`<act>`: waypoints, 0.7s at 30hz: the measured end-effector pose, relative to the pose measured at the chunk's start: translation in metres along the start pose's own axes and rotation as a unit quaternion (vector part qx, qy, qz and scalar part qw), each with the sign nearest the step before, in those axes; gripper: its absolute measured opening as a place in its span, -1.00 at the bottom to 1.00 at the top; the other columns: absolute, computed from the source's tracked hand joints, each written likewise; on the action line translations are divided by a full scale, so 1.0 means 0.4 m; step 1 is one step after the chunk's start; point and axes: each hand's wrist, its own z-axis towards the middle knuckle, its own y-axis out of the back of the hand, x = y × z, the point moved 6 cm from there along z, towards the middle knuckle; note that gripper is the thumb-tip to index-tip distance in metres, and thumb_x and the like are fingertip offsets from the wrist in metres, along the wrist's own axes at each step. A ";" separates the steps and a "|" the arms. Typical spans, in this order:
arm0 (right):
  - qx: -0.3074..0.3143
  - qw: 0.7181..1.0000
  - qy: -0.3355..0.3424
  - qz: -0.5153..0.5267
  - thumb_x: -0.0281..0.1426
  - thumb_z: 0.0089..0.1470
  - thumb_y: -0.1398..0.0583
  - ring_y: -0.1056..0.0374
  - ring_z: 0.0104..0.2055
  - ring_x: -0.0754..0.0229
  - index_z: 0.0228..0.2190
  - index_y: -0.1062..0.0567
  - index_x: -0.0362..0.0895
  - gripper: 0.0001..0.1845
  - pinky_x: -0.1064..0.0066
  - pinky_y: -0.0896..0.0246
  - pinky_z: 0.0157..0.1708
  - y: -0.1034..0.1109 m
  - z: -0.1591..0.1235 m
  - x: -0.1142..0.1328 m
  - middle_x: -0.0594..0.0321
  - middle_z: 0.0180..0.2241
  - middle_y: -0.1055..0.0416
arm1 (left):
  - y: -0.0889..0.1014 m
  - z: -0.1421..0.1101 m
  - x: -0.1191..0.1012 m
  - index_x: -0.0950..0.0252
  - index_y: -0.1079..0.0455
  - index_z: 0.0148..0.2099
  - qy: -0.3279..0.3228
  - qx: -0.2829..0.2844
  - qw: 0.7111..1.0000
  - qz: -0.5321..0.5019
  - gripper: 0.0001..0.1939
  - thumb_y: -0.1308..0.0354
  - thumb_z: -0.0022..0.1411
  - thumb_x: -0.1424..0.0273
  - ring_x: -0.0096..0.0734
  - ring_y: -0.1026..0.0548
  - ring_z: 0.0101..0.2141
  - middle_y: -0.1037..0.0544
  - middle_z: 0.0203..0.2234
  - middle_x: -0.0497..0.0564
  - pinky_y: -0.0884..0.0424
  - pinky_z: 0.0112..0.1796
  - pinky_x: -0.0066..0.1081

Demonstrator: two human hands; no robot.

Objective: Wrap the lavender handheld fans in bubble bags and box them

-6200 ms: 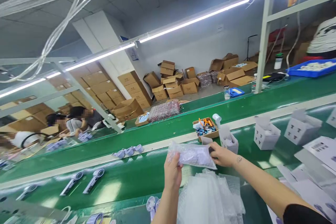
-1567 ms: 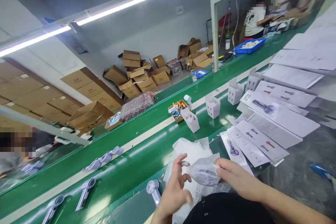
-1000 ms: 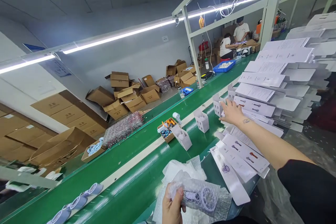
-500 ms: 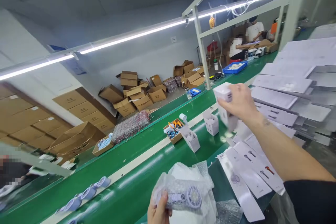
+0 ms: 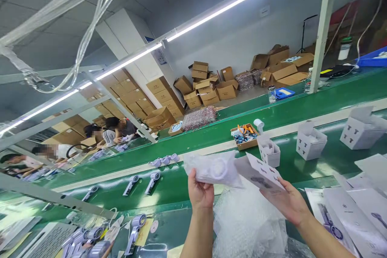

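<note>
My left hand grips a handheld fan wrapped in bubble wrap; its round head shows faintly through the film. My right hand has its fingers wrapped round a white printed carton, tilted, with pictures of fans on its faces. The carton's left end is close beside the wrapped fan; whether they touch I cannot tell. Below both hands lies a heap of bubble wrap sheets. To the right, flat printed cartons lie spread beside my right forearm.
Open white boxes stand along the green conveyor belt, near a small cardboard box of orange and blue parts. Unwrapped fans lie farther left, with more at the lower left. Several co-workers sit at the far left.
The view has swung left. My right hand has let go of a white box, which stands on the belt, and holds another carton. My left hand has raised the wrapped fan.
</note>
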 end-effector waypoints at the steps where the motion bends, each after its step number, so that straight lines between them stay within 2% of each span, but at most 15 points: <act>1: 0.002 1.000 0.008 0.004 -0.25 -0.03 -0.22 -0.24 0.12 -0.08 0.02 -0.26 0.00 -0.45 -0.01 -0.24 0.04 0.011 -0.004 -0.006 0.13 0.04 -0.37 | 0.010 0.011 -0.018 0.29 -0.39 -0.25 0.005 -0.015 1.000 -0.002 -0.86 -0.14 0.14 0.35 -0.68 -0.31 -0.70 -0.53 -0.47 -0.07 -0.02 -0.81 -0.68; 4: 0.012 0.999 0.043 -0.001 -0.36 -0.14 -0.29 -0.25 0.11 -0.05 0.02 -0.21 0.18 -0.33 -0.07 -0.21 0.05 0.032 -0.016 -0.013 0.29 0.06 -0.34 | 0.019 0.034 -0.059 0.31 -0.37 -0.29 -0.007 -0.040 0.999 0.007 -0.90 -0.16 0.13 0.39 -0.73 -0.25 -0.74 -0.50 -0.51 -0.10 0.05 -0.83 -0.70; 7: 0.036 0.995 0.066 -0.059 -0.43 -0.21 -0.35 -0.31 0.05 0.03 -0.09 -0.24 0.23 -0.34 0.01 -0.19 0.08 0.029 -0.030 -0.021 0.39 -0.02 -0.38 | 0.002 0.040 -0.065 0.32 -0.40 -0.19 -0.064 -0.013 0.995 0.074 -0.80 -0.22 0.10 0.40 -0.63 -0.44 -0.58 -0.53 -0.41 -0.05 -0.19 -0.72 -0.70; 9: 0.042 0.989 0.091 -0.108 -0.42 -0.24 -0.37 -0.32 0.02 0.05 -0.15 -0.25 0.22 -0.37 0.03 -0.18 0.07 0.019 -0.040 -0.022 0.40 -0.05 -0.37 | 0.005 0.042 -0.051 0.32 -0.40 -0.13 -0.080 -0.006 0.988 0.129 -0.73 -0.24 0.11 0.36 -0.50 -0.51 -0.45 -0.54 -0.34 0.02 -0.36 -0.58 -0.63; 11: 0.030 0.981 0.118 -0.149 -0.37 -0.27 -0.39 -0.31 0.01 0.03 -0.18 -0.23 0.21 -0.37 0.00 -0.19 0.05 0.012 -0.052 -0.018 0.37 -0.03 -0.34 | 0.034 0.046 -0.041 0.31 -0.39 -0.10 -0.081 -0.028 0.985 0.152 -0.71 -0.25 0.12 0.34 -0.43 -0.53 -0.38 -0.55 -0.30 0.05 -0.44 -0.47 -0.54; 14: 0.013 0.970 0.153 -0.190 -0.29 -0.34 -0.42 -0.21 0.09 -0.06 -0.23 -0.24 0.16 -0.36 -0.03 -0.21 0.02 0.007 -0.068 -0.008 0.32 0.08 -0.22 | 0.107 0.054 -0.042 0.31 -0.39 -0.12 -0.077 -0.099 0.983 0.135 -0.74 -0.24 0.14 0.34 -0.46 -0.53 -0.39 -0.54 -0.31 0.04 -0.45 -0.47 -0.55; 16: 0.013 0.968 0.172 -0.182 -0.21 -0.35 -0.42 -0.12 0.15 -0.12 -0.29 -0.24 0.12 -0.41 -0.02 -0.23 0.01 0.006 -0.072 -0.005 0.29 0.13 -0.15 | 0.157 0.056 -0.035 0.32 -0.38 -0.15 -0.047 -0.146 0.981 0.117 -0.78 -0.23 0.15 0.36 -0.51 -0.51 -0.46 -0.53 -0.35 0.01 -0.41 -0.55 -0.62; 18: 0.003 0.972 0.174 -0.154 -0.10 -0.29 -0.37 -0.11 0.16 -0.13 -0.33 -0.23 0.09 -0.47 0.01 -0.25 -0.01 0.011 -0.068 -0.011 0.28 0.13 -0.15 | 0.194 0.055 -0.010 0.34 -0.37 -0.16 0.018 -0.174 0.979 0.109 -0.81 -0.20 0.17 0.39 -0.56 -0.48 -0.53 -0.52 -0.39 0.00 -0.34 -0.63 -0.66; 21: -0.023 0.975 0.159 -0.152 -0.08 -0.18 -0.30 -0.16 0.13 -0.05 -0.27 -0.22 0.14 -0.53 0.08 -0.27 -0.02 0.025 -0.057 -0.032 0.32 0.12 -0.18 | 0.222 0.046 0.034 0.37 -0.35 -0.14 0.108 -0.176 0.972 0.115 -0.81 -0.16 0.20 0.41 -0.56 -0.45 -0.57 -0.51 -0.41 0.02 -0.28 -0.69 -0.67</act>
